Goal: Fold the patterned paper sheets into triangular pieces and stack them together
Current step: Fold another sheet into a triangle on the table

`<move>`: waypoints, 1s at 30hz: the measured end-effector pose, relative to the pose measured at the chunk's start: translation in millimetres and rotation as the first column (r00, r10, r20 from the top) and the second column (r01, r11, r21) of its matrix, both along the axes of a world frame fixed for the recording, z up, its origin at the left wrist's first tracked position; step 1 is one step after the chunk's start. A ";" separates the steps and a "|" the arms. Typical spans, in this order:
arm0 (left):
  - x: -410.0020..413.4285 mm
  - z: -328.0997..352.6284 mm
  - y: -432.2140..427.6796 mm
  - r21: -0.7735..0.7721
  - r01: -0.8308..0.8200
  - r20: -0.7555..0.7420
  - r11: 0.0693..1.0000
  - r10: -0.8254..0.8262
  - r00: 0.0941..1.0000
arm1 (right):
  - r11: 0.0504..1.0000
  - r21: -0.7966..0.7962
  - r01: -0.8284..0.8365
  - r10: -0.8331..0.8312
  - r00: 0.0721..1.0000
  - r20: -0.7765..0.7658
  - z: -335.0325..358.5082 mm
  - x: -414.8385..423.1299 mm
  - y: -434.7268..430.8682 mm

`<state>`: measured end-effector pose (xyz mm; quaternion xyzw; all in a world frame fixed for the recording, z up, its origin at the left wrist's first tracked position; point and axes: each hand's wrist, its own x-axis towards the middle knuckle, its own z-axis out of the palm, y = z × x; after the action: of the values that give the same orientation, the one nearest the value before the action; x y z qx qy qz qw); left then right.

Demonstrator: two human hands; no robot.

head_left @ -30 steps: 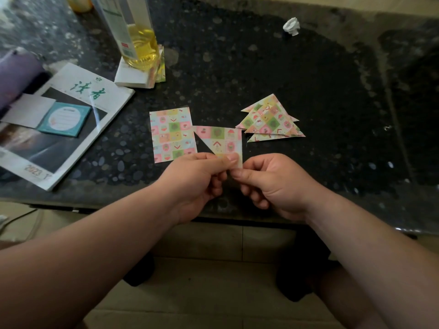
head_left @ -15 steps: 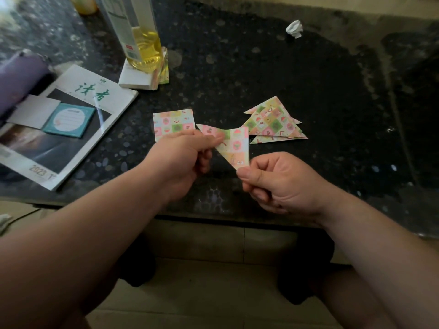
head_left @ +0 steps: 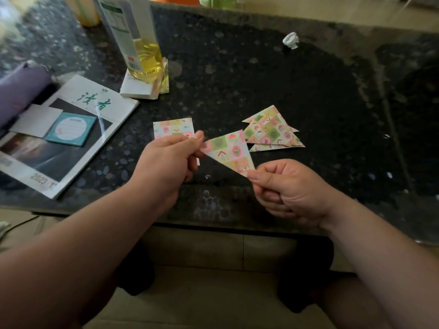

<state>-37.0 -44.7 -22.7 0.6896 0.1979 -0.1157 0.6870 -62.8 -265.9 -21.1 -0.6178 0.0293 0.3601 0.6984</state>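
The triangle (head_left: 229, 150) hangs in the air between the two hands, over the near part of the table (head_left: 237, 67). The left hand (head_left: 166, 160) has its grip pinched shut on the triangle's left corner. The right hand (head_left: 289, 188) has its grip pinched shut on the bottom corner, thumb on top. The stack (head_left: 270, 131) lies on the table just beyond the right grip. It is close to the triangle's top corner, though I cannot tell whether they touch. A flat sheet (head_left: 173, 128) lies just beyond the left grip, partly hidden by that hand.

Both grips catch only the tips, so the paper's middle is unsupported. I judge these to be the main risks:

- **Tearing or opening:** pulling the two grips apart too hard could tear a corner or tug the fold open.
- **Springing back:** if the crease is soft, letting go at one grip may let the layers spring apart and the piece swing from the other.
- **Dropping:** a slip from either grip would most likely land the piece on the table, but near its edge, where it could slide to the floor.
- **Scattering the stack:** the stack is already fanned and uneven. Sliding the triangle on from the right grip's side could push the pieces further askew.
- **Dragging the sheet:** the left hand hovers over the sheet and could pull it along as it moves.
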 end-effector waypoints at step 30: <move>-3.6 15.1 -19.7 -0.464 0.054 -0.291 0.884 -0.210 0.933 | 0.998 -0.065 0.017 -0.012 0.997 0.074 6.5 3.6 -17.2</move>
<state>-40.6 -64.4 -7.6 0.4948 0.2309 -0.3200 0.7743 -59.2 -283.1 -14.5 -0.6530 0.0201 0.3309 0.6810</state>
